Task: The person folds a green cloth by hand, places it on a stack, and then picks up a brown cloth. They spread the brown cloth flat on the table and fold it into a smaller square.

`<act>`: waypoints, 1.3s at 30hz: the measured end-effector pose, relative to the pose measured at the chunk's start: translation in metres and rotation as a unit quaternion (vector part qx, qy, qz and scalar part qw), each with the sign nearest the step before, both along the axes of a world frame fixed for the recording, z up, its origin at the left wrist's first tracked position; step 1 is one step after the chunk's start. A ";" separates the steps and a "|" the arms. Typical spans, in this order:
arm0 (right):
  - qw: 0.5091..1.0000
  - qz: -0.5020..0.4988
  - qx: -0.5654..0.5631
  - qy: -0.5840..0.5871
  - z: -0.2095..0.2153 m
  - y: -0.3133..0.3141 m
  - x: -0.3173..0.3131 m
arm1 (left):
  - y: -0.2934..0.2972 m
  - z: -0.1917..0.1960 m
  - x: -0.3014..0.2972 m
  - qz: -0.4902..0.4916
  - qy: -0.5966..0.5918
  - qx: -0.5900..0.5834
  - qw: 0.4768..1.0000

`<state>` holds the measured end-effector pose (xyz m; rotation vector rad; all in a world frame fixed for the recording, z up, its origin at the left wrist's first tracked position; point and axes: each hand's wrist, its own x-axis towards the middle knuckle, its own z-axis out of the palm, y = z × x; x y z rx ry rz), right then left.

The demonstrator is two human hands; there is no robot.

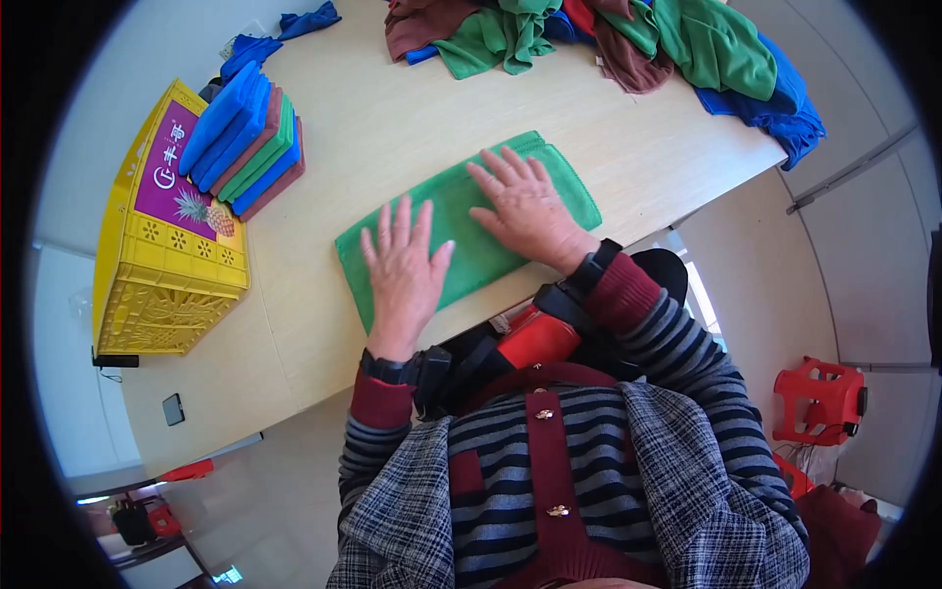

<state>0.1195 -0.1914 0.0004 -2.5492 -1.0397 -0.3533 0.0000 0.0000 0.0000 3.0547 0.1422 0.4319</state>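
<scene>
Pale table, flat folded green cloth

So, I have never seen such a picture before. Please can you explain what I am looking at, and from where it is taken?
A camera worn on a person's head looks down, so the round view bends straight edges. No machine: the left hand and right hand press flat, fingers spread, on a folded green cloth on a pale table. Nothing is gripped. A stack of folded cloths rests on a yellow crate. A heap of unfolded cloths lies at the far edge.
</scene>
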 end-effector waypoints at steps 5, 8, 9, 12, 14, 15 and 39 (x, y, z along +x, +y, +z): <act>0.999 0.039 -0.017 0.006 -0.011 0.008 -0.005 | -0.016 -0.010 0.016 -0.067 0.010 -0.028 0.997; 0.999 0.045 -0.007 0.003 -0.012 0.005 -0.003 | -0.013 -0.010 0.015 -0.059 0.014 -0.006 0.998; 0.999 0.042 -0.008 0.000 -0.012 0.004 -0.003 | -0.011 -0.008 0.013 -0.053 0.019 -0.006 0.998; 0.999 0.038 -0.007 -0.004 -0.010 0.003 -0.003 | -0.006 -0.006 0.006 -0.039 0.030 -0.003 0.999; 0.999 0.041 -0.011 0.000 -0.009 0.001 -0.002 | 0.000 -0.007 0.000 -0.015 0.034 0.003 0.999; 0.999 0.044 -0.011 0.001 -0.008 0.002 -0.003 | 0.003 -0.007 -0.005 -0.001 0.036 0.006 0.999; 0.999 0.022 0.004 0.022 -0.003 -0.009 -0.017 | 0.058 0.014 -0.043 0.243 0.042 -0.261 0.933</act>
